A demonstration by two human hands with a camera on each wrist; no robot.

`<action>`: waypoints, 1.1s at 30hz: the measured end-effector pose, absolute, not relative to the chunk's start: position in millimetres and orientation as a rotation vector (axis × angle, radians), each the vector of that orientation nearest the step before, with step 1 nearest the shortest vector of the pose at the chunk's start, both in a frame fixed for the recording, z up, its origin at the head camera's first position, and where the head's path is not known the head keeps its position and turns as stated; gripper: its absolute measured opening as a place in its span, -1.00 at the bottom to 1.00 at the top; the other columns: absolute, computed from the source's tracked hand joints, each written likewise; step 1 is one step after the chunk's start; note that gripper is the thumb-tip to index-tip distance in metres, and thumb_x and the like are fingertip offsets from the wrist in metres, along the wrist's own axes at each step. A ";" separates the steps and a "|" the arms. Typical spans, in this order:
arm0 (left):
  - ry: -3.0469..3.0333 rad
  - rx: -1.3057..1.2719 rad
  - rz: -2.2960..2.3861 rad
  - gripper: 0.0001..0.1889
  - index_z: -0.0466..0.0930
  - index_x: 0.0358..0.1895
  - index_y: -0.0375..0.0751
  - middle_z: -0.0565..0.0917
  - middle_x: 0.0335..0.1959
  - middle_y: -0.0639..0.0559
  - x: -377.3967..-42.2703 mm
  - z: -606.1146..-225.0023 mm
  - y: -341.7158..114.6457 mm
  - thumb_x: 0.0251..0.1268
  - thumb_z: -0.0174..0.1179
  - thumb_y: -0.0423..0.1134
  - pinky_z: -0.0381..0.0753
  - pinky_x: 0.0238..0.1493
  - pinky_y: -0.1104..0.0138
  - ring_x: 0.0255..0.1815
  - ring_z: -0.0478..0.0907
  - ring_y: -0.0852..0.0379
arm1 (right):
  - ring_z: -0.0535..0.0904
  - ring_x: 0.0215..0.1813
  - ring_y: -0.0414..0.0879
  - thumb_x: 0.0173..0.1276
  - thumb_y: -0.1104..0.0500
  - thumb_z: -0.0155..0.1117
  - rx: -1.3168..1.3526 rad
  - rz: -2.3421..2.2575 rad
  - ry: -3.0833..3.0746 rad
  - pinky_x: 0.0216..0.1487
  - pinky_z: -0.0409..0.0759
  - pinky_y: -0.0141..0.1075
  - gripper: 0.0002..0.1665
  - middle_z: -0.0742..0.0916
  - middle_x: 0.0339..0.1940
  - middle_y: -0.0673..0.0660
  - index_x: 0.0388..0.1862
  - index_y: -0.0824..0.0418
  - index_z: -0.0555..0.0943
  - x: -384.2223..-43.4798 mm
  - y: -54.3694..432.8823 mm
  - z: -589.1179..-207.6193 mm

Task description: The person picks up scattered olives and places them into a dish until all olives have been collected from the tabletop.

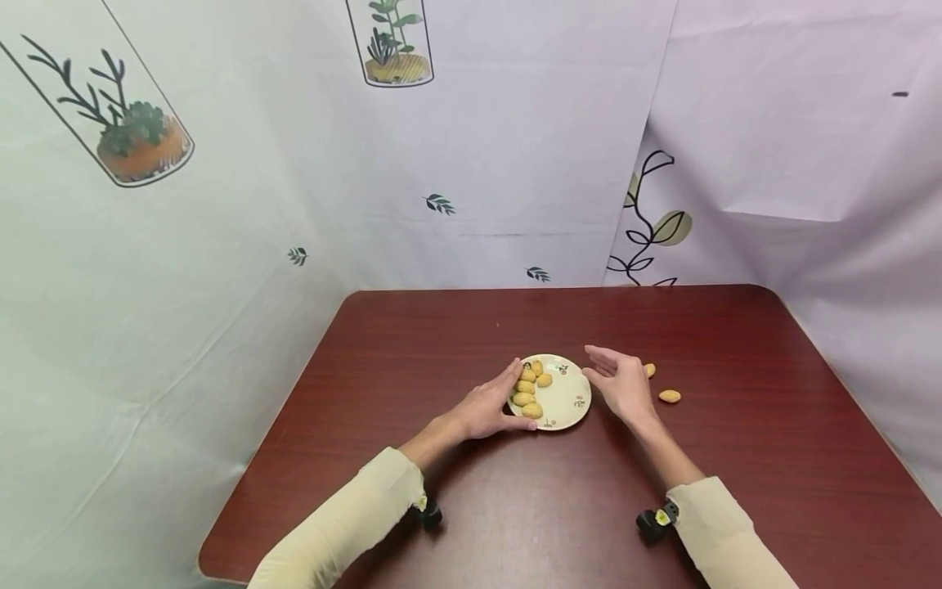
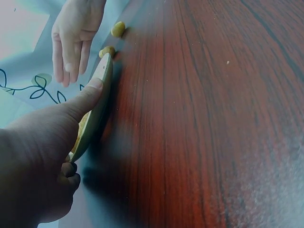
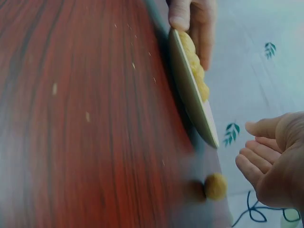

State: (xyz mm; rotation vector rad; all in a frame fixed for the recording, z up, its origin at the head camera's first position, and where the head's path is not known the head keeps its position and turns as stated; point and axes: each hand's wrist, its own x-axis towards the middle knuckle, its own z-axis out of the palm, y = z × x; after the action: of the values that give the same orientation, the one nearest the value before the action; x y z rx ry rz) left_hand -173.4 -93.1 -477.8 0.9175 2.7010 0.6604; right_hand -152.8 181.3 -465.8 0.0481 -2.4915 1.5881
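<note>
My left hand grips the left side of a small round cream plate with a printed pattern, its thumb on the near rim and fingers around the far left. Several yellow oval pieces, like nuts in their shells, lie in the plate's left half. In the left wrist view, the thumb presses the rim of the plate. Just right of the plate, my right hand hovers with fingers extended and nothing in it. The right wrist view shows its palm turned toward the plate.
Two more yellow pieces lie on the dark red wooden table, right of the right hand: one loose piece in full view, another partly hidden by that hand. White printed cloth hangs behind the table and along its sides.
</note>
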 end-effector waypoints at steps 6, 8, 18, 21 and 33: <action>2.692 0.920 0.671 0.22 -0.18 0.77 -0.18 -0.10 0.78 -0.12 -174.5 -479.9 -93.8 0.33 0.38 0.33 0.22 0.59 -0.03 0.72 0.01 0.04 | 0.52 0.44 0.29 0.44 0.39 0.43 -0.001 1.617 -2.512 0.34 0.53 -0.08 -0.29 0.56 0.44 0.44 0.52 0.45 0.45 -146.9 199.2 -463.7; 2.691 0.921 0.669 0.21 -0.18 0.77 -0.18 -0.11 0.78 -0.12 -175.0 -480.6 -93.9 0.34 0.38 0.33 0.22 0.60 -0.04 0.72 0.00 0.04 | 0.49 0.48 0.28 0.48 0.38 0.40 -0.017 1.615 -2.528 0.37 0.49 -0.08 -0.28 0.53 0.48 0.43 0.56 0.45 0.41 -144.0 203.6 -463.3; 2.690 0.929 0.679 0.22 -0.16 0.76 -0.23 -0.10 0.78 -0.15 -176.5 -480.4 -93.9 0.33 0.39 0.32 0.23 0.59 -0.01 0.71 0.06 -0.03 | 0.41 0.50 0.37 0.48 0.43 0.33 0.066 1.607 -2.606 0.40 0.45 -0.01 -0.26 0.44 0.50 0.55 0.54 0.62 0.30 -126.6 212.9 -464.5; 2.693 0.933 0.667 0.22 -0.17 0.76 -0.23 -0.10 0.77 -0.16 -176.7 -480.9 -93.9 0.33 0.38 0.33 0.23 0.59 -0.01 0.71 0.06 -0.03 | 0.41 0.50 0.40 0.46 0.43 0.35 0.082 1.591 -2.641 0.40 0.45 0.02 -0.25 0.43 0.49 0.57 0.53 0.64 0.30 -121.7 212.8 -466.3; 2.688 0.909 0.665 0.22 -0.19 0.77 -0.17 -0.12 0.78 -0.12 -175.2 -480.6 -93.8 0.33 0.38 0.33 0.22 0.60 0.00 0.72 0.02 0.01 | 0.61 0.30 0.38 0.41 0.43 0.39 0.040 1.419 -2.716 0.24 0.60 0.03 -0.32 0.58 0.30 0.61 0.44 0.63 0.43 -109.6 207.0 -470.2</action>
State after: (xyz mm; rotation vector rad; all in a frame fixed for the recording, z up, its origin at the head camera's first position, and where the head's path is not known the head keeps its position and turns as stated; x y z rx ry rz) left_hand -175.2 -93.8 -480.6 0.9094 2.6883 0.6651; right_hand -109.6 207.0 -470.2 0.0396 -2.7164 1.4187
